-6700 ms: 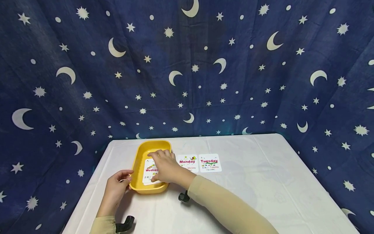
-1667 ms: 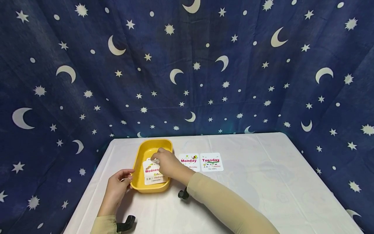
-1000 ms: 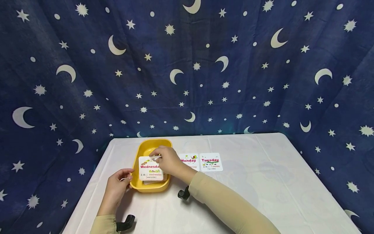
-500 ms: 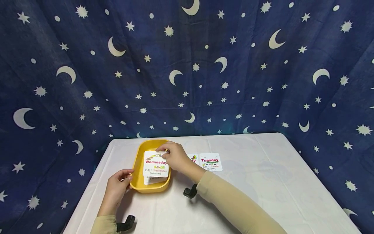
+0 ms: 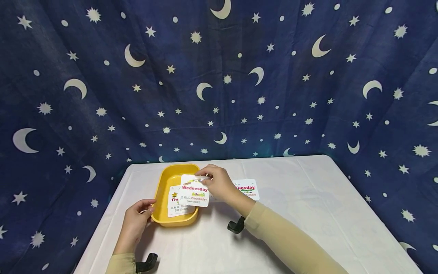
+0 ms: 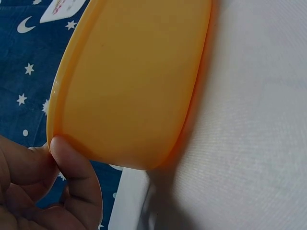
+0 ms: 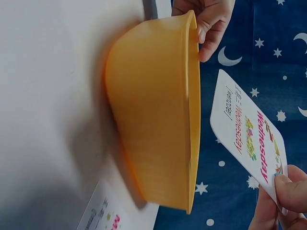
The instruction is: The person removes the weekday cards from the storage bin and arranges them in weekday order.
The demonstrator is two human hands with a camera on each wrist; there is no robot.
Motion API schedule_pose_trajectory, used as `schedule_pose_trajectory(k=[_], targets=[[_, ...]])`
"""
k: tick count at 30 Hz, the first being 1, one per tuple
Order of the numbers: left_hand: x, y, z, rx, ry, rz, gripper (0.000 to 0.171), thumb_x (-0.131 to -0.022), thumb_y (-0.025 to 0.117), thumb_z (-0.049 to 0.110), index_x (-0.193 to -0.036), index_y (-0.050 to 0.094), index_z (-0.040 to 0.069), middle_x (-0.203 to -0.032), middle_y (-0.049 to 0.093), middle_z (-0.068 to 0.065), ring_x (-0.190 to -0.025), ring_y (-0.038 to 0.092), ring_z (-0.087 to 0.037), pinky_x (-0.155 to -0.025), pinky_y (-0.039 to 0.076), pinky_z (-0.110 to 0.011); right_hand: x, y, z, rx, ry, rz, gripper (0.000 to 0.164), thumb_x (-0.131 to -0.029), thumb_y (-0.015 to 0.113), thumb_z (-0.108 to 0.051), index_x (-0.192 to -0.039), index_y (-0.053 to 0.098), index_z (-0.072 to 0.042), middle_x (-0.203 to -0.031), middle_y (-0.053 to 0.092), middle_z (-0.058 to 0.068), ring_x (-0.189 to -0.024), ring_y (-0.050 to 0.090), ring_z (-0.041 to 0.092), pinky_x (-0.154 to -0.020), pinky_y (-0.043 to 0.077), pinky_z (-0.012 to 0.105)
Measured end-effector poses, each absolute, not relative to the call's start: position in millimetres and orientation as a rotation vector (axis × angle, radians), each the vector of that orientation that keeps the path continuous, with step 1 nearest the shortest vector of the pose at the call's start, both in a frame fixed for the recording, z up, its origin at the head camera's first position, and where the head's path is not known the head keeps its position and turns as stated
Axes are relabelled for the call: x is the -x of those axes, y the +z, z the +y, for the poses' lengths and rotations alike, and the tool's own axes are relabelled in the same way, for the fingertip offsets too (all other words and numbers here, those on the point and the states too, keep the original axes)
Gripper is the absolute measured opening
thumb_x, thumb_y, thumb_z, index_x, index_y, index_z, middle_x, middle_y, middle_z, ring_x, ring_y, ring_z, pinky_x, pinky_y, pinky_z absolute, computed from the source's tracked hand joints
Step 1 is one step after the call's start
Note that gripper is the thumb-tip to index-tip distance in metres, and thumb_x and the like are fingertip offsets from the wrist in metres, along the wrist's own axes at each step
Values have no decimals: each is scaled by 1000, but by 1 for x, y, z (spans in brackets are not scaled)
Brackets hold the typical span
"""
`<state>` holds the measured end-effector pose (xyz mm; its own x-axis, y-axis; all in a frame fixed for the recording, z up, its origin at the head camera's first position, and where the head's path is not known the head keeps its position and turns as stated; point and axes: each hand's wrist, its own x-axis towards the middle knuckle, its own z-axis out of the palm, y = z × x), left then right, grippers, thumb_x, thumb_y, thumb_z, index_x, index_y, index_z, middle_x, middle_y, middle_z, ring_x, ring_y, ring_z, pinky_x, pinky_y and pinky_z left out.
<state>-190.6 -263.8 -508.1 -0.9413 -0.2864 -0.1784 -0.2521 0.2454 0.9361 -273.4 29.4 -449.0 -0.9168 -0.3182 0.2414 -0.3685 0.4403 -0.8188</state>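
Note:
My right hand pinches the upper right corner of a white Wednesday card, held up over the right rim of a yellow tray. In the right wrist view the Wednesday card hangs tilted between thumb and fingers, apart from the tray. My left hand grips the tray's left rim, with the thumb on the outer wall in the left wrist view. Inside the tray lies a Thursday card, partly covered by the Wednesday card.
A Tuesday card lies on the white tabletop right of the tray, partly behind my right hand. The Monday card is mostly hidden in the head view. A dark blue star-and-moon curtain hangs behind the table.
The right hand has lifted the Wednesday card from the tray and carried it rightward, uncovering the Thursday card beneath. The left hand has stayed on the rim.

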Motion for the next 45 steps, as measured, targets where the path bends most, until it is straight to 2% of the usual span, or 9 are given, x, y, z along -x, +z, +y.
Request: schedule_pose_trajectory(k=[11,26,45], targets=[[191,-508,-264,-546,-1847,-2454,32,-105,60,-5,-137,63,-7,-109,58,-13,-81,59,-18,-63,58,-23,271,-454,69,-547,1459,-2605,41,-92,69,9,-115,84,-22,-110,76,-9,-90,62,15,-82,54,27],[191,-508,-264,-551,-1841,-2454,32,-105,61,-4,-137,64,-6,-108,57,-12,-77,59,-16,-63,58,-24,270,-461,120,-409,1419,-2636,40,-91,71,8,-112,84,-23,-109,76,-7,-88,61,17,-77,52,29],[191,-508,-263,-558,-1843,-2439,31,-104,60,-6,-135,64,-7,-105,57,-12,-75,58,-16,-62,59,-25,278,-467,187,-360,1277,-2664,37,-90,71,9,-113,84,-16,-112,77,2,-88,60,18,-77,49,28]])
